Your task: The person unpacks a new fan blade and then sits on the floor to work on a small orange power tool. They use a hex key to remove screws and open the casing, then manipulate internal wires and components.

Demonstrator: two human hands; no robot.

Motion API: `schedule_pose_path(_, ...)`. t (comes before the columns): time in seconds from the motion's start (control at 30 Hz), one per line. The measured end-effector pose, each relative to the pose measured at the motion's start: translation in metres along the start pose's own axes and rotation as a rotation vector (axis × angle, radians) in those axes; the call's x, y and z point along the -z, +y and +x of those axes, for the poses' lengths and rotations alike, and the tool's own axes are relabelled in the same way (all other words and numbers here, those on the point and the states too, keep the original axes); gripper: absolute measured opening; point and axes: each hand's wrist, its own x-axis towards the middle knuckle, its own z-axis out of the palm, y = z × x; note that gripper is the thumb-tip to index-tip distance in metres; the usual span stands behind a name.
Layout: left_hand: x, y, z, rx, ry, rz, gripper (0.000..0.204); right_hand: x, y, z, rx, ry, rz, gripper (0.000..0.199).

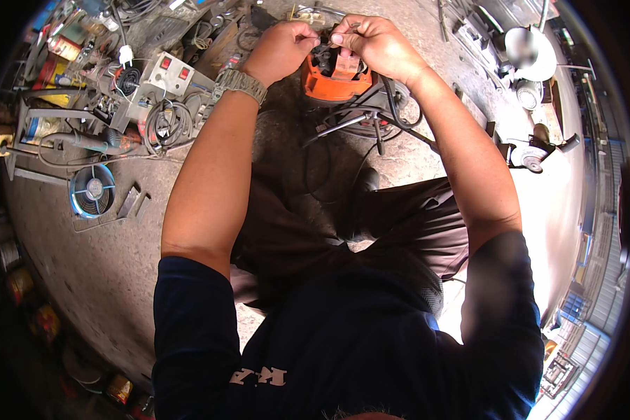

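Observation:
Straight ahead of me an orange machine housing (332,87) stands on the floor, its top uncovered and dark parts showing inside. My left hand (282,50), with a watch (239,85) on its wrist, reaches over the left side of that opening, thumb and forefinger pinched together. Over the right side, my right hand (379,47) also pinches with thumb and fingers. Whatever sits between the fingertips is too small to make out. A black hose (390,103) and coiled cable lie beside and below the housing.
To the left are a socket box (166,75) with red switches, coiled wires (168,124), a white plug (125,56) and a round blue fan-like part (92,190). At right stand a white lamp-shaped shade (528,52) and an angle grinder (533,155). A screwdriver-like tool (343,128) lies below the housing.

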Motion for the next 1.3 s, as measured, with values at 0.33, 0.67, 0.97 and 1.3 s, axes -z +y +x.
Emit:
schedule_pose_path(0.33, 0.004, 0.000, -0.001, 0.005, -0.081, -0.105, 0.016, 0.000, 0.000, 0.000, -0.023, 0.004, 0.019, 0.014)
schedule_pose_path(0.67, 0.003, -0.009, 0.000, -0.147, -0.049, 0.014, 0.011, -0.002, -0.018, -0.005, -0.048, 0.022, -0.068, 0.014)
schedule_pose_path(0.97, 0.010, -0.017, -0.010, -0.038, -0.005, -0.075, 0.014, -0.003, -0.004, -0.001, -0.017, 0.039, -0.051, 0.017)
schedule_pose_path(1.3, 0.012, -0.019, -0.005, 0.415, -0.139, -0.514, 0.021, -0.003, -0.007, -0.004, -0.011, 0.041, -0.065, 0.017)
